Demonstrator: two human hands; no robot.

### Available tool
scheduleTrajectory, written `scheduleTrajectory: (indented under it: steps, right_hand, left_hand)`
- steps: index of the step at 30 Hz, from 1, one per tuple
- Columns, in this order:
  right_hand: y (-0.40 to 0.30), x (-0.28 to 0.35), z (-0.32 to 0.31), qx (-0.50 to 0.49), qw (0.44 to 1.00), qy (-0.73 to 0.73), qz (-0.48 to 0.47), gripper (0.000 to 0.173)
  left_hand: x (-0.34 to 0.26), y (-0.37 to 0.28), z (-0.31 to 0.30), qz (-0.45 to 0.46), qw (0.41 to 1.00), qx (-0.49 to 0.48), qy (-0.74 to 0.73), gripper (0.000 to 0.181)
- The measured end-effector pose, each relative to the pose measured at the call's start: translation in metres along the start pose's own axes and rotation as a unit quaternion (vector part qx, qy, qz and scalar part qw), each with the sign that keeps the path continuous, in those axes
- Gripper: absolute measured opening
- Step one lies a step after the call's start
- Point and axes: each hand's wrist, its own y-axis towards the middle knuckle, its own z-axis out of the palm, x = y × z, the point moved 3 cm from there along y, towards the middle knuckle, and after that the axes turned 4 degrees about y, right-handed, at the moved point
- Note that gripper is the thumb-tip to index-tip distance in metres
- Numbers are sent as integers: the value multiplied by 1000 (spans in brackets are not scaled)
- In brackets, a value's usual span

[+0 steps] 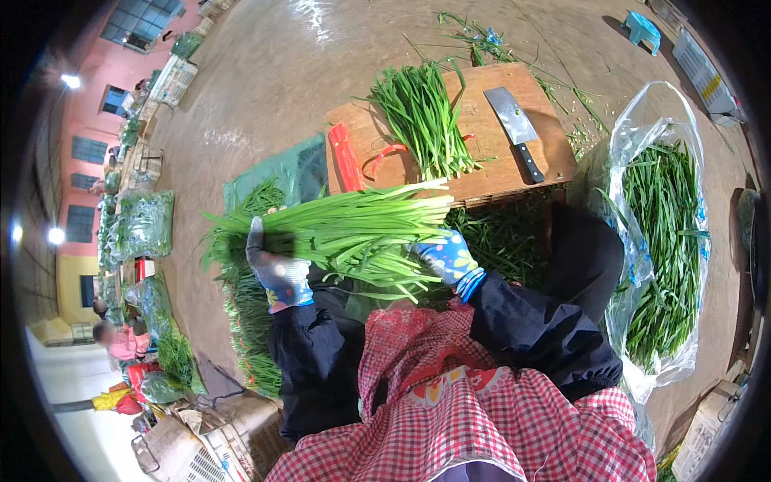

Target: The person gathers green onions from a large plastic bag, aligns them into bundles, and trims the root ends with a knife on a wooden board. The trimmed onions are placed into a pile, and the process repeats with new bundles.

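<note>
Both gloved hands hold a loose bundle of long green leafy stalks (355, 232) level in front of my body. My left hand (280, 271), in a patterned glove, grips the leafy end from below, thumb up. My right hand (449, 259), in a blue flowered glove, supports the pale cut ends; its fingertips are partly hidden under the stalks. Just beyond, a wooden board (494, 175) carries a second bundle of the stalks (421, 117) lying across a red strip (388, 158). Left of it lies a stack of red strips (346, 156); to the right rests a cleaver (512, 120) with a black handle.
A clear plastic bag (626, 135) full of stalks (662, 241) stands on the right. Bundles of stalks (259, 355) lie at my left beside green sheeting (277, 169). Trimmings (512, 51) litter the floor beyond the board. A blue stool (642, 30) stands farther off; a person (123, 340) sits far left.
</note>
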Motion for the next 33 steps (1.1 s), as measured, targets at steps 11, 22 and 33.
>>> scheduleTrajectory:
  steps: [11, 22, 33]
  right_hand:
    - [-45, -66, -44, 360, 925, -114, 45, 95]
    - [-30, 32, 12, 215, 823, 406, 334, 22]
    - [-31, -34, -37, 234, 916, 248, 213, 71]
  left_hand:
    - [-44, 15, -38, 54, 996, 9, 65, 35]
    - [-7, 8, -84, 297, 844, -175, 412, 42]
    - [-20, 8, -86, 309, 893, -46, 324, 27]
